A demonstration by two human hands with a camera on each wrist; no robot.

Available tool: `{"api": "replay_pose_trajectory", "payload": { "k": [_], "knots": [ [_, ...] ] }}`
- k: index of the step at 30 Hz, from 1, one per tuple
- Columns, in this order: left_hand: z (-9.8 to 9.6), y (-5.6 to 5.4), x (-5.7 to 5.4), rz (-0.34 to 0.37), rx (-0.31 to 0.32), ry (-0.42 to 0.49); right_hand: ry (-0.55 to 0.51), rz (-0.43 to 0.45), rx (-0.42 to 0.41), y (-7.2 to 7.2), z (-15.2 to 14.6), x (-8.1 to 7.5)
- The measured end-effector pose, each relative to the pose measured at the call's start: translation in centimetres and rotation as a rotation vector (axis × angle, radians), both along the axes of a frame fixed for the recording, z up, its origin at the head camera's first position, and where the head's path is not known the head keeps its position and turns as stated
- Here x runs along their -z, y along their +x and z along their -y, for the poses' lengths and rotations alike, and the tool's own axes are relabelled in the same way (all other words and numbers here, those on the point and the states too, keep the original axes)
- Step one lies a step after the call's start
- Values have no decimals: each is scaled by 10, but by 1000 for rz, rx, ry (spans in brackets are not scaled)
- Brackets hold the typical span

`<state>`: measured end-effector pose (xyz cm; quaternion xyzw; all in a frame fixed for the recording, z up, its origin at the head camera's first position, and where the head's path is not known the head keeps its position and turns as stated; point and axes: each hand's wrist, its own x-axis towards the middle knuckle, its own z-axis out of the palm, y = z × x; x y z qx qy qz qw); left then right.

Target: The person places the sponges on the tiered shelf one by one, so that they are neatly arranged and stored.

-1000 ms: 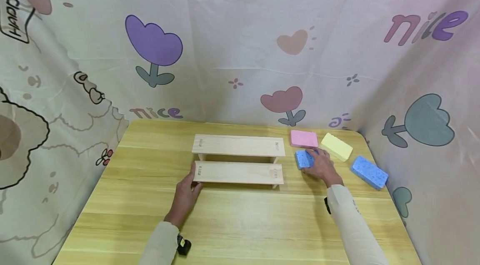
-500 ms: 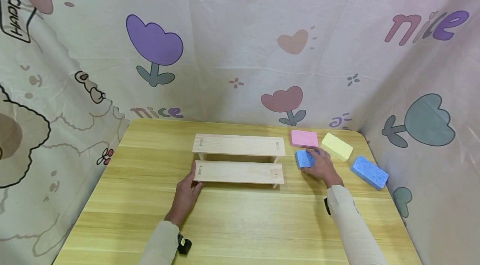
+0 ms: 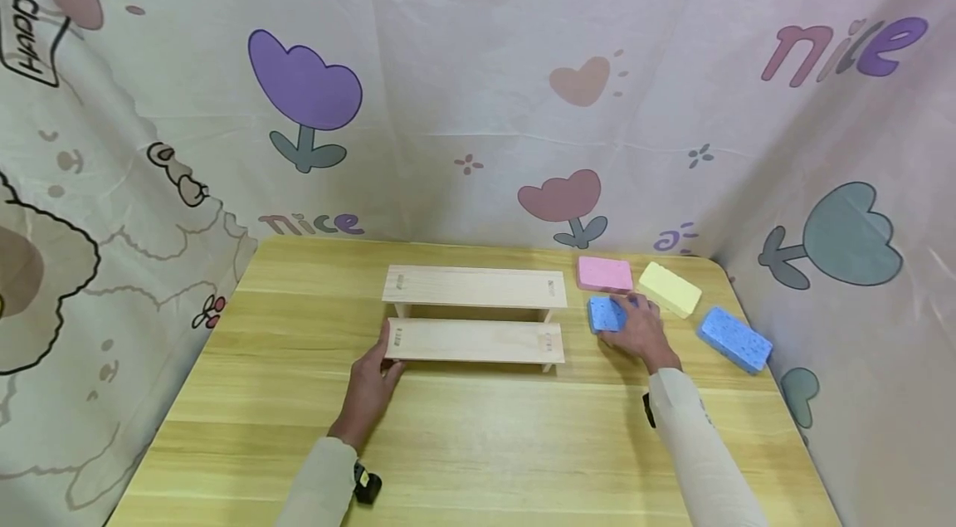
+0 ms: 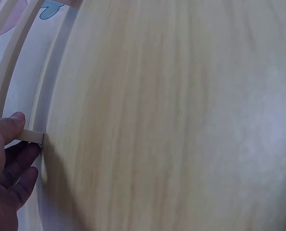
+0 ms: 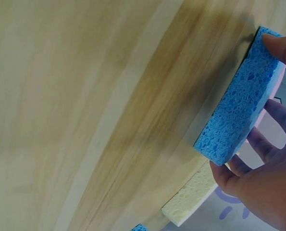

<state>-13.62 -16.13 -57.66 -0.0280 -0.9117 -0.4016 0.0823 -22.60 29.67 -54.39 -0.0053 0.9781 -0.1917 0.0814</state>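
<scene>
A pale wooden two-step rack stands on the table, one board higher and behind the other. At the lower board's left end my left hand pinches a leg of it; the left wrist view shows thumb and fingers on either side of that leg. My right hand grips a blue sponge just right of the rack. In the right wrist view, thumb and fingers span the long blue sponge, close over the table.
Behind the held sponge lies a pink sponge, with a yellow sponge beside it. Farther right is a second blue sponge. A printed cloth hangs behind and beside the wood-grain table.
</scene>
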Motion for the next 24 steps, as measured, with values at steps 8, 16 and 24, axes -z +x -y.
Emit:
{"api": "replay_pose_trajectory", "payload": {
  "k": [8,16,24],
  "knots": [
    [1,1,-2,19,4,5,-8,16,4,-1,0,-2],
    [1,1,-1,24,-6,1,-34,7,10,0,-3,0],
    [2,1,-2,54,7,26,-24,20,12,2,-2,-2]
  ]
}}
